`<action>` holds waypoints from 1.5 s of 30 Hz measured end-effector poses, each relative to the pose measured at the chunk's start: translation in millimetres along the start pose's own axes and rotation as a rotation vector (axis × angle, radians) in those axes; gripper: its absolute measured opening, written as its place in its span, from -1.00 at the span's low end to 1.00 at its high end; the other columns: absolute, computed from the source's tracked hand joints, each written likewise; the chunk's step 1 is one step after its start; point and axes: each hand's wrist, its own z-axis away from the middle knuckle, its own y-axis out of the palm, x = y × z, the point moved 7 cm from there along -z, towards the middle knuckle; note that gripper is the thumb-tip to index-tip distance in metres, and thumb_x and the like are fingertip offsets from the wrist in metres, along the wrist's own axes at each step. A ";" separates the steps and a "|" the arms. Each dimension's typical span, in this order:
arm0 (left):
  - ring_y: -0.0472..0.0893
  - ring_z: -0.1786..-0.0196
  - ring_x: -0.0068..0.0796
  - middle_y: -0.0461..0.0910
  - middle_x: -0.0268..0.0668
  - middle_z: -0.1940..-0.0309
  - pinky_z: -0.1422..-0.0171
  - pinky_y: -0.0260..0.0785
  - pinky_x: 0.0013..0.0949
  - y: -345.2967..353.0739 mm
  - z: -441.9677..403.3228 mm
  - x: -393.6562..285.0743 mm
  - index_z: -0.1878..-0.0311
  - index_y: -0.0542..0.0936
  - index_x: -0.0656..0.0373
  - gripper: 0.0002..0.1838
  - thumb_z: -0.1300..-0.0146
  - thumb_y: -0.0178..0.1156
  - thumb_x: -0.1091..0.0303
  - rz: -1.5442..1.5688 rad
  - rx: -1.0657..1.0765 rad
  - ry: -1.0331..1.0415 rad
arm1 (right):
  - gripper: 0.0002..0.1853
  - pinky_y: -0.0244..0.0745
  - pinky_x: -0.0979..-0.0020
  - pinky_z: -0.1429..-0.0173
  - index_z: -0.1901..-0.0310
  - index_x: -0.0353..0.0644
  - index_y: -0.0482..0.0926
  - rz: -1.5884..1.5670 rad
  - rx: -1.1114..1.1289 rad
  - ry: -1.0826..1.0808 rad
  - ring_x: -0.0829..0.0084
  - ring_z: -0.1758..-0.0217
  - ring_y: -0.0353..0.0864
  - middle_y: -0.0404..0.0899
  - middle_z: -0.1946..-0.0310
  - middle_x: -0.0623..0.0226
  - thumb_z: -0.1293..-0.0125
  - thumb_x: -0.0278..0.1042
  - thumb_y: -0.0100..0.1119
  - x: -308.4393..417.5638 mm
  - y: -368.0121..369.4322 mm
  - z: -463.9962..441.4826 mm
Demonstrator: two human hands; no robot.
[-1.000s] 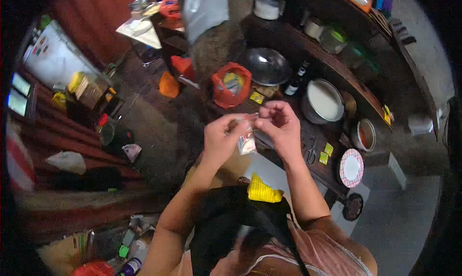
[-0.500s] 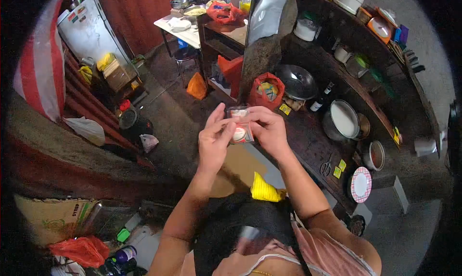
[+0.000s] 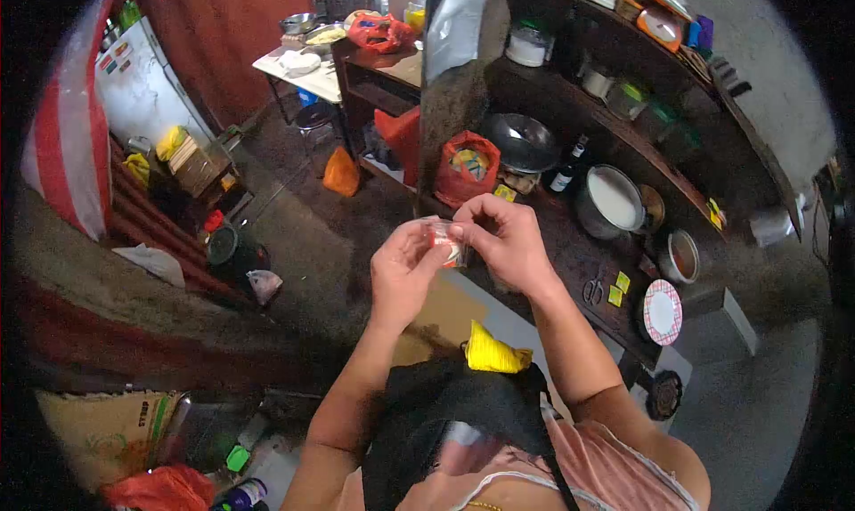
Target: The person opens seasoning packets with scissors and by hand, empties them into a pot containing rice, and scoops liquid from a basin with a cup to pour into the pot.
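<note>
A dark, stained floor [image 3: 303,244] runs through the dim room. At upper left, a white fridge [image 3: 134,79] stands near a red curtain [image 3: 223,39]; right of them are a white-topped table [image 3: 322,82] and a dark round stool [image 3: 313,117]. Brighter light shows at top centre. Dark curved-looking shelves [image 3: 674,168] line the upper right above a dark counter [image 3: 570,255], beside a grey wall [image 3: 775,79].

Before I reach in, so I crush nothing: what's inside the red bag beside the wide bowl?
Through the open top of the red bag, yellow, white and bluish pieces show, too small to name. Anything deeper is covered by them and the bag's sides.
</note>
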 end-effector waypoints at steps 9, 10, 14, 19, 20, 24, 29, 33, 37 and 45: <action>0.75 0.03 -0.51 0.78 -0.27 0.07 -0.13 0.63 -0.40 42.0 -10.0 33.0 -0.17 0.65 0.38 -0.70 -0.43 0.38 0.57 -0.196 0.177 -0.079 | -0.83 0.63 0.23 0.06 0.19 -0.30 0.75 0.463 0.037 -0.276 0.12 0.22 0.76 0.73 0.33 0.08 -0.25 -0.42 0.49 4.0 -43.1 18.3; 0.73 -0.04 -0.49 0.75 -0.22 -0.02 -0.14 0.61 -0.42 48.8 -11.2 33.6 -0.26 0.61 0.37 -0.65 -0.47 0.36 0.51 -0.230 0.223 -0.057 | -0.83 0.63 0.23 0.06 0.19 -0.30 0.75 0.467 0.023 -0.269 0.12 0.22 0.76 0.73 0.33 0.08 -0.25 -0.42 0.49 2.5 -50.5 19.7; 0.54 -0.43 -0.22 0.35 -0.03 -0.58 -0.38 0.45 -0.32 36.3 -30.6 37.8 -0.67 0.23 0.23 -0.20 -0.65 0.04 -0.18 -0.036 0.209 -0.019 | -0.90 0.61 0.22 0.05 0.21 -0.28 0.73 0.068 0.040 -0.097 0.14 0.26 0.75 0.74 0.31 0.01 -0.34 -0.43 0.38 -2.6 -131.9 31.1; 0.61 -0.34 -0.20 0.59 -0.02 -0.39 -0.41 0.42 -0.21 15.3 -49.8 79.9 -0.52 0.48 0.28 -0.36 -0.67 -0.01 -0.06 -0.243 0.187 -0.165 | -0.80 0.52 0.35 0.19 0.18 -0.37 0.67 0.428 -0.191 0.094 0.58 0.29 0.56 0.66 0.42 0.40 -0.50 -0.35 0.29 -107.4 -238.5 30.7; 0.63 -0.32 -0.23 0.64 -0.02 -0.33 -0.41 0.42 -0.23 29.3 -50.7 87.1 -0.46 0.55 0.29 -0.38 -0.69 -0.02 -0.06 -0.250 0.260 -0.229 | -0.80 0.53 0.32 0.18 0.15 -0.37 0.67 0.230 -0.107 0.062 0.54 0.30 0.57 0.66 0.42 0.30 -0.48 -0.35 0.29 -104.6 -239.1 34.5; 0.61 -0.37 -0.30 0.64 -0.10 -0.35 -0.44 0.39 -0.25 135.8 -68.6 97.0 -0.46 0.53 0.31 -0.40 -0.68 -0.04 -0.01 -0.294 0.457 -0.161 | -0.89 0.56 0.07 0.11 0.22 -0.35 0.60 0.719 -0.073 0.027 -0.19 0.22 0.65 0.65 0.31 -0.11 -0.31 -0.50 0.29 -177.7 -248.2 38.4; 0.67 -0.26 -0.35 0.72 -0.12 -0.18 -0.38 0.49 -0.24 271.1 -107.4 129.1 -0.29 0.63 0.31 -0.59 -0.47 0.36 0.35 -0.483 0.649 0.092 | -0.89 0.54 0.11 0.17 0.22 -0.33 0.60 0.470 0.080 -0.071 -0.04 0.27 0.68 0.64 0.37 -0.03 -0.33 -0.49 0.31 -177.3 -259.5 32.1; 0.72 0.01 -0.55 0.76 -0.29 0.08 -0.09 0.59 -0.41 324.3 -128.8 219.7 -0.06 0.68 0.31 -0.80 -0.49 0.34 0.41 -0.249 0.812 -0.391 | -0.88 0.55 0.22 0.18 0.18 -0.33 0.64 0.264 0.005 0.061 0.22 0.33 0.70 0.65 0.39 0.07 -0.37 -0.45 0.34 -206.0 -310.5 38.0; 0.70 0.08 -0.62 0.75 -0.34 0.17 -0.01 0.58 -0.48 368.0 -140.3 261.8 -0.03 0.65 0.29 -0.85 -0.52 0.33 0.42 -0.204 0.740 -0.352 | -0.87 0.59 0.19 0.14 0.18 -0.34 0.67 0.176 -0.083 0.211 0.17 0.28 0.72 0.69 0.37 0.04 -0.37 -0.43 0.35 -238.3 -362.4 53.7; 0.72 -0.03 -0.48 0.71 -0.27 -0.02 -0.14 0.60 -0.32 422.1 -128.1 343.5 -0.25 0.51 0.26 -0.68 -0.51 0.27 0.45 0.006 0.794 -0.457 | -0.87 0.61 0.00 0.07 0.21 -0.35 0.63 0.294 -0.305 0.194 -0.20 0.18 0.71 0.70 0.30 -0.10 -0.41 -0.44 0.26 -311.9 -393.1 67.8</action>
